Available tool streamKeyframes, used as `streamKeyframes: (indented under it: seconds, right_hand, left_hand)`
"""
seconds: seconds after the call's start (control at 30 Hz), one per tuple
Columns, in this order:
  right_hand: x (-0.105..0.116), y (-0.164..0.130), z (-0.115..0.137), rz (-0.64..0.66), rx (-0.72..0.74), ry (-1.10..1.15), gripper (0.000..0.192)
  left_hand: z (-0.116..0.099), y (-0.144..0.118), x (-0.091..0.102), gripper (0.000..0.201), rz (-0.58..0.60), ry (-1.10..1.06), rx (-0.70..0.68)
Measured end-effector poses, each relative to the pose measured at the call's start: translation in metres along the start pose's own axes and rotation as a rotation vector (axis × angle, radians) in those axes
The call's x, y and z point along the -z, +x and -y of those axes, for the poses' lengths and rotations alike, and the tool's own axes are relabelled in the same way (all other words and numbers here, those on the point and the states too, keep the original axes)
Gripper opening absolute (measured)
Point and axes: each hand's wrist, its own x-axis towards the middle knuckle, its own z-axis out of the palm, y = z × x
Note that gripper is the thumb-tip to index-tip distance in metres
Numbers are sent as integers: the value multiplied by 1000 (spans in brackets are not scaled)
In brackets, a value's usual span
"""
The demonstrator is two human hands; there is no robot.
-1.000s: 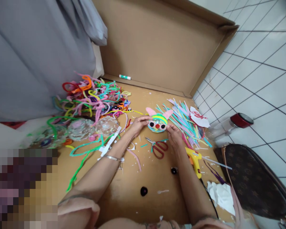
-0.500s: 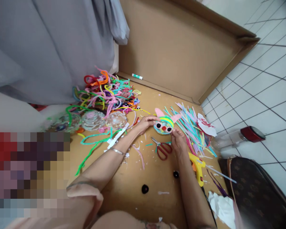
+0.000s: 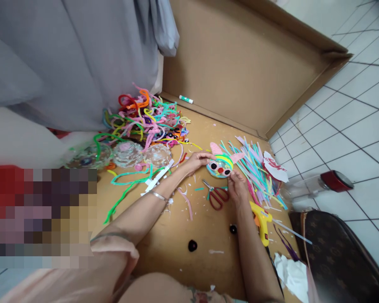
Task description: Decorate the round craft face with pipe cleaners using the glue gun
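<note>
Between my two hands is a small round craft animal face [image 3: 221, 165], with pink ears, black eyes ringed in pink, a red nose and a green and yellow band. My left hand [image 3: 199, 162] pinches its left edge. At its lower right edge, my right hand [image 3: 238, 187] grips it with the fingertips. Red-handled scissors [image 3: 217, 197] lie on the cardboard below it, blades pointing up and left. A yellow glue gun [image 3: 261, 221] with a clear glue stick rests right of my right forearm. Two black pieces [image 3: 192, 245] lie nearer to me.
A tangled heap of colourful pipe cleaners [image 3: 148, 118] is at the back left, near clear round plastic pieces [image 3: 158, 155]. Straight pipe cleaners [image 3: 255, 168] lie at the right. Beyond them are a bottle [image 3: 322, 185] and a brown bag [image 3: 337, 252]. A cardboard wall [image 3: 221, 63] rises behind.
The camera view has shifted slightly, moving the scene a little to the right. Both hands keep hold of the craft animal face in nearly the same pose.
</note>
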Motion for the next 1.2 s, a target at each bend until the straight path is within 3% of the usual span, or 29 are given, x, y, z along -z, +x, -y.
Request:
streamKeyframes:
  seconds: [0.6, 1.2]
  right_hand:
    - [-8, -4, -2, -59, 26, 96, 20]
    - [-14, -8, -4, -79, 154, -89, 16]
  left_hand:
    - [5, 3, 2, 20, -14, 63, -14]
    - [2, 1, -1, 12, -30, 92, -4]
